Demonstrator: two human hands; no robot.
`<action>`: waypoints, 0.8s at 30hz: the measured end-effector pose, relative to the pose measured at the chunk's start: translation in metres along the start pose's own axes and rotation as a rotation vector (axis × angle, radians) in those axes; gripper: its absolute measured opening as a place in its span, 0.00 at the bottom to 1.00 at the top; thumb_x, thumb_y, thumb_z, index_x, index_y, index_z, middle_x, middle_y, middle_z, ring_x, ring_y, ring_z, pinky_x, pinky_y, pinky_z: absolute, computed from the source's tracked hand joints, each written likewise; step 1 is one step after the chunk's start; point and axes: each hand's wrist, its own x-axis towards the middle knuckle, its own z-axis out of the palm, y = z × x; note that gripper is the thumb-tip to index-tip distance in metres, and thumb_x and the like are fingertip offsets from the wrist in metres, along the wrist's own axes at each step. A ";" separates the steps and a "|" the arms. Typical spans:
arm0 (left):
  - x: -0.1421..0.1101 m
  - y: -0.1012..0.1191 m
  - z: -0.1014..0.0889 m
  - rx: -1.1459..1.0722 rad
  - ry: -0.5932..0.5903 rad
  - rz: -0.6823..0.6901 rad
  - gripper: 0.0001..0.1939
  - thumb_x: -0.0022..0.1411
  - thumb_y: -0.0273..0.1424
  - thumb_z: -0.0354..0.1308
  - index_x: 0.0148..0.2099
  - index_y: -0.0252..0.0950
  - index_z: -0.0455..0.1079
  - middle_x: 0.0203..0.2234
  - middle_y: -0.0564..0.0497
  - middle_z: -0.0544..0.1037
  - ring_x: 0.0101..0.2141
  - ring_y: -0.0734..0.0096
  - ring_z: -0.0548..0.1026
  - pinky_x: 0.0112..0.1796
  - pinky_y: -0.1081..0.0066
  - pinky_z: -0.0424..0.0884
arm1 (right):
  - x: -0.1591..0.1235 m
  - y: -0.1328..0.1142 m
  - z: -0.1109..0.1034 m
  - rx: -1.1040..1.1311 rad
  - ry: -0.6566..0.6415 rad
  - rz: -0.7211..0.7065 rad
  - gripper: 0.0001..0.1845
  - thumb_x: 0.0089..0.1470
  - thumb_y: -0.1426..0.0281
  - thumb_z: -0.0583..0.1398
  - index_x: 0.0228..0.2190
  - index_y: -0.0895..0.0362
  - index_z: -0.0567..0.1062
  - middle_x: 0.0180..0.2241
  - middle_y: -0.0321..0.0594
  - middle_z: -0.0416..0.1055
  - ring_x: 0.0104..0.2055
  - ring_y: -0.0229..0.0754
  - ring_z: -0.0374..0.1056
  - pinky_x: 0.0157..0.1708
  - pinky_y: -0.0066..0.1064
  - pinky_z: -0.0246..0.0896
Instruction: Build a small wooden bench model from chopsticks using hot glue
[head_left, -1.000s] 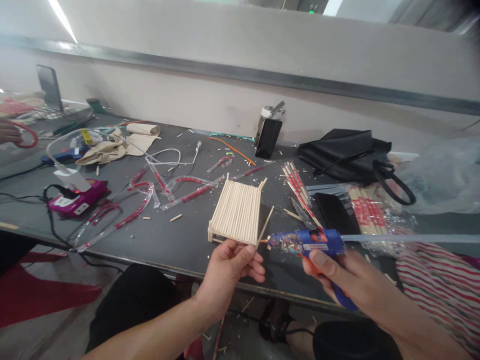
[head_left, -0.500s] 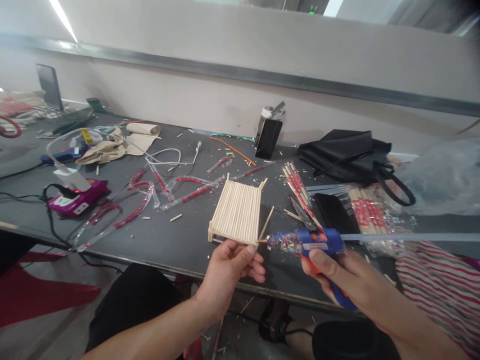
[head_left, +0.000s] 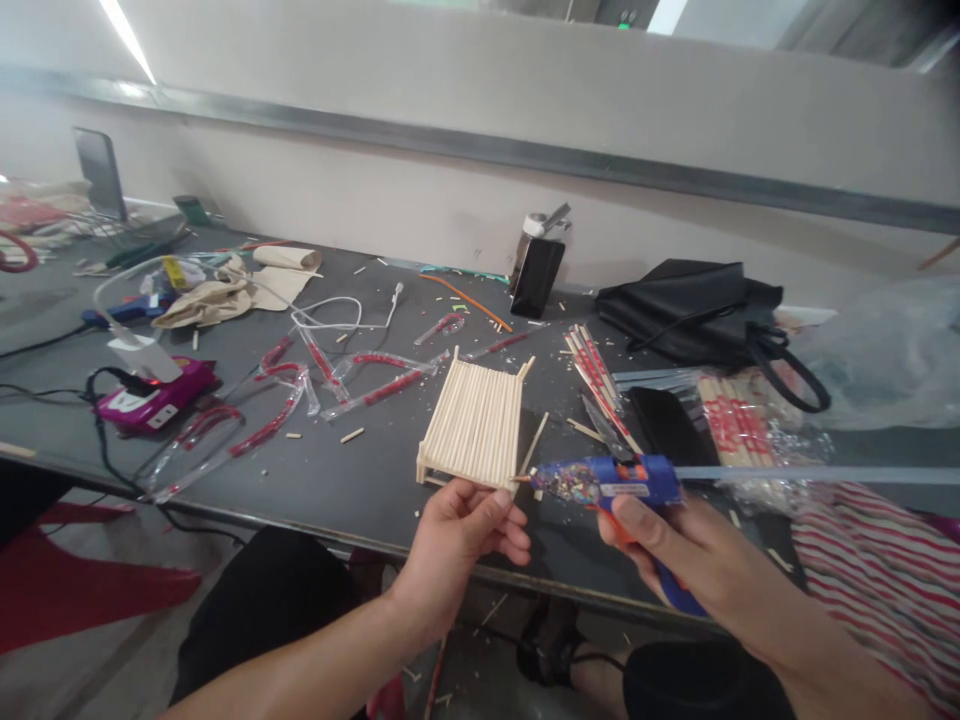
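Note:
A small frame of pale wooden sticks [head_left: 477, 418] sits at the table's front, its top a row of sticks laid side by side. Its near right edge is pinched between the thumb and fingers of my left hand [head_left: 469, 525]. My right hand [head_left: 686, 545] is wrapped round the grip of a blue glue gun [head_left: 622, 480] with an orange trigger. The gun's metal tip is at the frame's near right corner, close to my left thumb; whether it touches the wood I cannot tell. A long clear glue stick [head_left: 795, 474] juts from the gun's back.
Red-and-clear wrapper strips [head_left: 375, 385] and cut stick bits litter the dark table [head_left: 330, 490]. Chopsticks in red-printed paper [head_left: 596, 375] lie behind the gun. A propped phone [head_left: 538, 278], a black bag [head_left: 690, 310], a purple power strip [head_left: 157, 398] and a striped cloth [head_left: 870, 580] surround the work.
The glue gun and my right hand have shifted slightly left, and the gun has turned a little. My left hand and the stick frame look unchanged.

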 end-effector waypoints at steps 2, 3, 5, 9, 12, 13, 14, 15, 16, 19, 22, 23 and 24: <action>0.000 0.001 0.001 -0.004 0.009 -0.002 0.12 0.56 0.33 0.65 0.32 0.30 0.67 0.26 0.47 0.77 0.23 0.73 0.75 0.27 0.70 0.73 | 0.001 0.001 -0.001 -0.025 -0.011 -0.011 0.30 0.53 0.43 0.54 0.26 0.57 0.72 0.21 0.35 0.63 0.20 0.34 0.58 0.18 0.27 0.53; 0.000 0.001 0.001 -0.005 0.010 -0.002 0.12 0.56 0.33 0.65 0.33 0.30 0.68 0.26 0.47 0.77 0.23 0.73 0.75 0.27 0.71 0.73 | 0.001 0.002 -0.001 -0.033 -0.022 -0.014 0.30 0.53 0.42 0.53 0.26 0.57 0.72 0.20 0.35 0.63 0.19 0.34 0.57 0.18 0.27 0.53; 0.000 0.001 0.001 -0.004 0.005 0.000 0.12 0.56 0.33 0.65 0.33 0.30 0.68 0.26 0.47 0.77 0.23 0.73 0.75 0.27 0.71 0.73 | 0.001 0.003 -0.002 -0.034 -0.033 -0.015 0.30 0.52 0.42 0.53 0.26 0.57 0.72 0.19 0.34 0.62 0.18 0.33 0.56 0.17 0.26 0.52; 0.000 0.000 0.000 -0.002 -0.009 0.008 0.11 0.57 0.33 0.64 0.33 0.30 0.67 0.26 0.47 0.77 0.23 0.73 0.75 0.27 0.71 0.73 | -0.001 0.003 -0.001 0.001 0.012 -0.018 0.29 0.52 0.43 0.55 0.26 0.57 0.73 0.21 0.36 0.65 0.19 0.33 0.57 0.17 0.26 0.53; 0.000 0.000 0.000 -0.009 -0.010 0.008 0.11 0.56 0.33 0.64 0.33 0.30 0.67 0.26 0.47 0.77 0.23 0.73 0.75 0.27 0.71 0.73 | -0.003 0.001 0.000 0.037 0.029 -0.023 0.28 0.52 0.44 0.56 0.27 0.58 0.73 0.24 0.37 0.68 0.19 0.33 0.57 0.17 0.26 0.52; 0.000 0.000 0.000 -0.010 -0.013 0.008 0.12 0.56 0.33 0.64 0.34 0.30 0.67 0.27 0.47 0.77 0.23 0.72 0.75 0.27 0.71 0.73 | -0.003 0.001 0.000 0.044 0.033 -0.023 0.28 0.52 0.44 0.56 0.27 0.58 0.73 0.24 0.37 0.68 0.19 0.33 0.57 0.16 0.26 0.52; 0.000 0.000 0.000 -0.009 -0.013 0.010 0.12 0.57 0.33 0.64 0.34 0.30 0.68 0.27 0.47 0.77 0.23 0.72 0.75 0.27 0.71 0.73 | -0.003 0.001 0.000 0.045 0.035 -0.023 0.28 0.52 0.43 0.56 0.27 0.57 0.73 0.24 0.37 0.67 0.18 0.32 0.57 0.16 0.26 0.52; 0.000 0.000 0.000 -0.008 -0.014 0.011 0.12 0.57 0.33 0.64 0.34 0.30 0.68 0.27 0.47 0.77 0.24 0.72 0.75 0.27 0.71 0.73 | -0.003 0.000 0.000 0.039 0.035 -0.025 0.29 0.52 0.43 0.56 0.27 0.57 0.73 0.23 0.37 0.67 0.18 0.32 0.57 0.16 0.26 0.52; 0.000 0.001 0.000 -0.007 -0.015 0.011 0.11 0.57 0.33 0.64 0.34 0.30 0.68 0.27 0.47 0.77 0.24 0.72 0.75 0.27 0.71 0.73 | -0.003 0.000 0.000 0.028 0.033 -0.027 0.29 0.52 0.43 0.56 0.26 0.57 0.73 0.22 0.36 0.66 0.18 0.33 0.57 0.17 0.26 0.52; 0.000 0.001 0.001 -0.006 -0.011 0.008 0.11 0.57 0.33 0.64 0.33 0.30 0.67 0.26 0.47 0.77 0.23 0.73 0.74 0.27 0.71 0.73 | -0.002 0.001 0.000 -0.013 0.025 -0.033 0.29 0.52 0.43 0.55 0.26 0.57 0.72 0.21 0.35 0.65 0.19 0.33 0.58 0.18 0.26 0.53; 0.000 0.001 0.001 0.001 -0.012 0.009 0.11 0.57 0.33 0.64 0.33 0.29 0.67 0.26 0.47 0.77 0.23 0.73 0.75 0.27 0.71 0.73 | -0.003 0.000 -0.001 0.005 0.026 -0.031 0.28 0.52 0.43 0.55 0.27 0.57 0.73 0.22 0.36 0.66 0.19 0.33 0.58 0.18 0.26 0.54; 0.000 0.001 0.001 0.003 -0.012 0.008 0.11 0.57 0.32 0.63 0.33 0.29 0.67 0.26 0.47 0.77 0.23 0.73 0.75 0.27 0.71 0.73 | -0.003 0.000 -0.001 0.023 0.028 -0.029 0.28 0.52 0.43 0.55 0.27 0.57 0.73 0.23 0.36 0.67 0.19 0.33 0.58 0.17 0.26 0.54; 0.000 0.001 0.001 0.005 -0.010 0.008 0.11 0.57 0.32 0.63 0.33 0.29 0.67 0.26 0.48 0.77 0.23 0.73 0.75 0.27 0.71 0.73 | -0.002 0.000 0.000 0.037 0.032 -0.029 0.28 0.52 0.43 0.56 0.27 0.57 0.73 0.23 0.36 0.67 0.18 0.33 0.58 0.16 0.26 0.54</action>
